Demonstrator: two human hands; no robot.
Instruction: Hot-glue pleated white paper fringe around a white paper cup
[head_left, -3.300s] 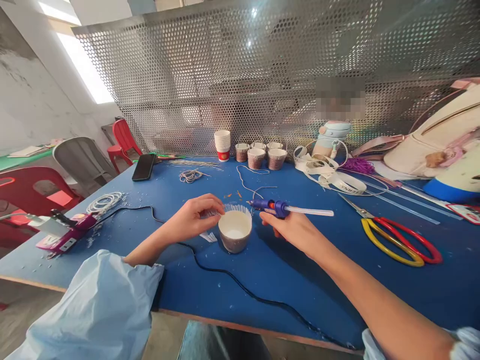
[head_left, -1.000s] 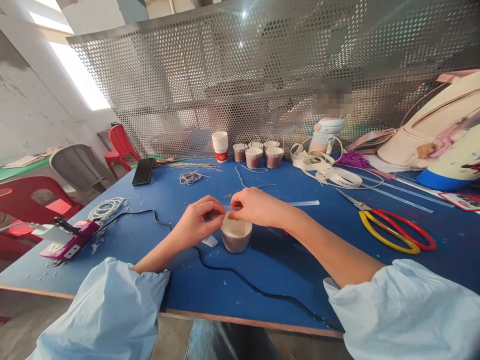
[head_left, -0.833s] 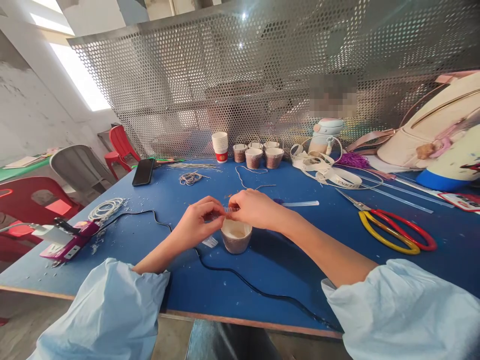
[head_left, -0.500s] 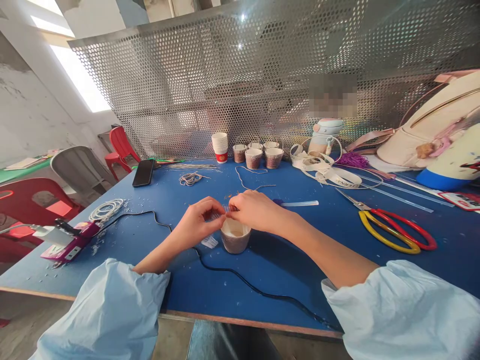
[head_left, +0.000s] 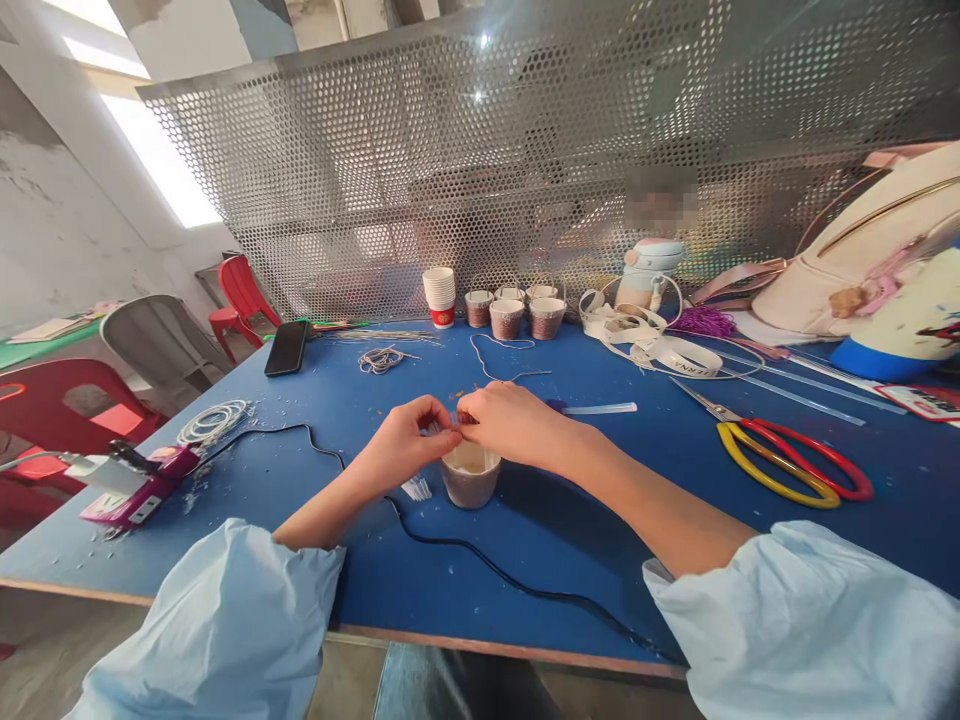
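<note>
Head view: 2 hands [head_left: 401, 443] [head_left: 510, 422] pinch narrowly at a cup [head_left: 471, 488], hold unclear; white ribbon [head_left: 679, 358] reads "ERNA".

The left hand [head_left: 409, 442] and right hand [head_left: 514, 422] meet at a cup's [head_left: 470, 487] rim on the table [head_left: 390, 590]; more cups [head_left: 507, 321] stand behind, scissors [head_left: 781, 482] lie to the right.

The left hand [head_left: 401, 440] and right hand [head_left: 517, 425] hide the far rim of the cup [head_left: 471, 488]; what they pinch is unclear. Most of the glue gun [head_left: 556, 405] is covered. The right edge crops the bag [head_left: 810, 290].
</note>
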